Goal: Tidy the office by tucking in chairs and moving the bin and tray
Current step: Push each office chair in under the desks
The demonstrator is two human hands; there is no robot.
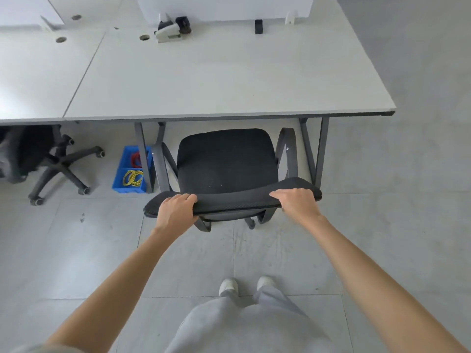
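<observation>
At the centre of the head view, a black mesh-backed office chair with grey armrests [225,161] stands in front of a long white rectangular desk [216,77], its seat facing the desk and its front edge just under the desk's near rim. The chair's curved backrest top lies nearest the person, at about 6 o'clock from the seat.

Both arms reach forward from the bottom of the view. The left hand [175,212] grips the backrest top near its left end, fingers curled over the upper edge and thumb underneath. The right hand [297,203] grips the same edge near its right end, fingers bent over the top. The two hands are well apart, one at each end of the backrest, each clamped on the chair.

At 9 o'clock from the chair, a blue plastic two-compartment tray [131,171] sits on the grey tiled floor [76,250] beside a desk leg; its far compartment holds red coiled wire and its near compartment holds yellow coiled wire. Farther toward 9 o'clock, a second black swivel chair with a five-star wheeled base [51,161] stands partly under the neighbouring desk.

At 12 o'clock, on the far part of the desk, lie a white and black stapler-like device [170,30] and a small black block [258,26]. At 6 o'clock, the person's grey trousers and white shoes [246,285] show.
</observation>
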